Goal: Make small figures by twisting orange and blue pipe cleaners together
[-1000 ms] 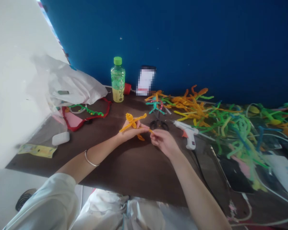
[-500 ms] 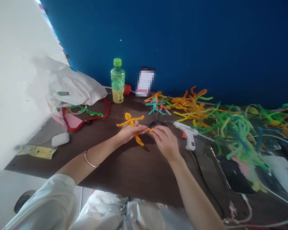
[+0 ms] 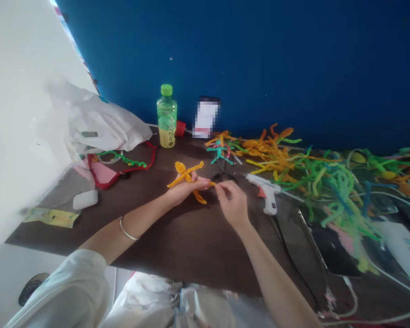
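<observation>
A small orange pipe-cleaner figure with a looped head and spread arms is held over the dark brown table. My left hand is closed round its body, a thin bracelet on that wrist. My right hand pinches the end of one orange leg at the figure's right side. Black scissors lie just behind my fingers. A white glue gun rests right of my right hand.
A heap of orange, yellow, green and blue pipe cleaners covers the right. A teal figure lies behind the scissors. A green-capped bottle, a white plastic bag and a red-rimmed pouch stand left against the blue wall.
The figure dipped toward the table and has tilted back up. My right hand spread over the leg, then closed again into a pinch on its end.
</observation>
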`<action>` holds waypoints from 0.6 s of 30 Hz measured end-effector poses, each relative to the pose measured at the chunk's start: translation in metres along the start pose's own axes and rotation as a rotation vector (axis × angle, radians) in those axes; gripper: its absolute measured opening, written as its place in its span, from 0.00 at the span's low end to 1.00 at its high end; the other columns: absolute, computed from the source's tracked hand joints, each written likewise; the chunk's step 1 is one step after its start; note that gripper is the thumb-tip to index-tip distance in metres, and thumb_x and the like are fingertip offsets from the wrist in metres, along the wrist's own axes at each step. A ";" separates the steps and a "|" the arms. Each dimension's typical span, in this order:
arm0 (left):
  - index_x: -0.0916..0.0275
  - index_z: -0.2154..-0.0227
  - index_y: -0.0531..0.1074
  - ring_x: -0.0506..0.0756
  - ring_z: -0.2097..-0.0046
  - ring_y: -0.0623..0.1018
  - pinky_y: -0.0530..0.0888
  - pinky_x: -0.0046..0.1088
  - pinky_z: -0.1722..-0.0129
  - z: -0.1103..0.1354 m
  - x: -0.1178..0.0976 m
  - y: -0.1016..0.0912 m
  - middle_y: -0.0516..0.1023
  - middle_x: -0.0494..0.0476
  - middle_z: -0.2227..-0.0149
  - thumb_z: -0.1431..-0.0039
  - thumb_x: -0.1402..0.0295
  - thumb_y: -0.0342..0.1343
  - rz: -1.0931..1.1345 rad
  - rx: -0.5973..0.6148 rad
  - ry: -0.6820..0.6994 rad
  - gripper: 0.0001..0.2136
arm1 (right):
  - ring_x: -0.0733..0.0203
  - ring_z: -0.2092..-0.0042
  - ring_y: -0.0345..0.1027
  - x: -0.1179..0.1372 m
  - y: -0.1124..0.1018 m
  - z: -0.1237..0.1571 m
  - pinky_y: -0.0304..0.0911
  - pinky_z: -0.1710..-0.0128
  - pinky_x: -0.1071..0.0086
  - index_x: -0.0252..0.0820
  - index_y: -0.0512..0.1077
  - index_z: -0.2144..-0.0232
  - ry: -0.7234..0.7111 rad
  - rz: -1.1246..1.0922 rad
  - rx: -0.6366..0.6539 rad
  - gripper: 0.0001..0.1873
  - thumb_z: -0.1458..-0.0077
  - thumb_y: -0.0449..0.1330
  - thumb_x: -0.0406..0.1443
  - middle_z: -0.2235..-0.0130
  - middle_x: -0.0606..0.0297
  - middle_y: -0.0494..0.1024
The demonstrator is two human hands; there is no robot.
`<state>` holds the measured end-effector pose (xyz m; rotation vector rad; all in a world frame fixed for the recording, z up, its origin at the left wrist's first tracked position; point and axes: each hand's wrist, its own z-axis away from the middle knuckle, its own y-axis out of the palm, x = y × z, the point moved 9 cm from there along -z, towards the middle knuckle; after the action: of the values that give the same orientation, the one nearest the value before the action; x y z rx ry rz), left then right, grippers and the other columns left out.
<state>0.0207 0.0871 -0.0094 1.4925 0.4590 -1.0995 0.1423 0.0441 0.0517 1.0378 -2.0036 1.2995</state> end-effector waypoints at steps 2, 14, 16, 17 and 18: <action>0.64 0.82 0.54 0.52 0.67 0.77 0.73 0.37 0.59 0.000 -0.003 -0.001 0.77 0.55 0.70 0.63 0.71 0.64 -0.049 -0.027 0.034 0.19 | 0.66 0.77 0.59 -0.017 0.011 0.002 0.56 0.76 0.71 0.41 0.67 0.77 0.215 -0.198 0.092 0.11 0.49 0.55 0.41 0.79 0.68 0.66; 0.63 0.86 0.55 0.56 0.62 0.77 0.70 0.39 0.57 0.006 -0.014 0.008 0.77 0.55 0.73 0.63 0.70 0.64 -0.276 0.028 0.128 0.18 | 0.76 0.85 0.38 -0.035 0.059 0.031 0.39 0.84 0.76 0.39 0.58 0.83 0.916 -1.089 0.547 0.09 0.57 0.55 0.34 0.82 0.75 0.53; 0.63 0.86 0.55 0.55 0.63 0.77 0.71 0.38 0.58 0.006 -0.013 0.008 0.77 0.55 0.74 0.63 0.70 0.64 -0.284 0.025 0.112 0.19 | 0.76 0.85 0.39 -0.037 0.059 0.030 0.40 0.84 0.75 0.39 0.58 0.82 0.895 -1.051 0.536 0.10 0.55 0.54 0.36 0.82 0.74 0.54; 0.63 0.86 0.55 0.55 0.64 0.77 0.72 0.37 0.59 0.005 -0.013 0.006 0.77 0.55 0.74 0.63 0.69 0.64 -0.272 0.001 0.104 0.19 | 0.75 0.85 0.41 -0.040 0.055 0.025 0.42 0.85 0.75 0.39 0.59 0.82 0.841 -0.992 0.471 0.11 0.54 0.55 0.38 0.82 0.73 0.56; 0.63 0.85 0.55 0.54 0.66 0.77 0.72 0.36 0.60 0.004 -0.013 0.002 0.77 0.55 0.74 0.63 0.69 0.64 -0.245 -0.036 0.098 0.19 | 0.74 0.84 0.45 -0.042 0.048 0.020 0.44 0.84 0.75 0.39 0.60 0.80 0.762 -0.901 0.388 0.11 0.53 0.55 0.40 0.81 0.72 0.59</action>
<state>0.0146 0.0864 0.0031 1.4910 0.7416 -1.2038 0.1254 0.0508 -0.0126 1.1576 -0.5963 1.2706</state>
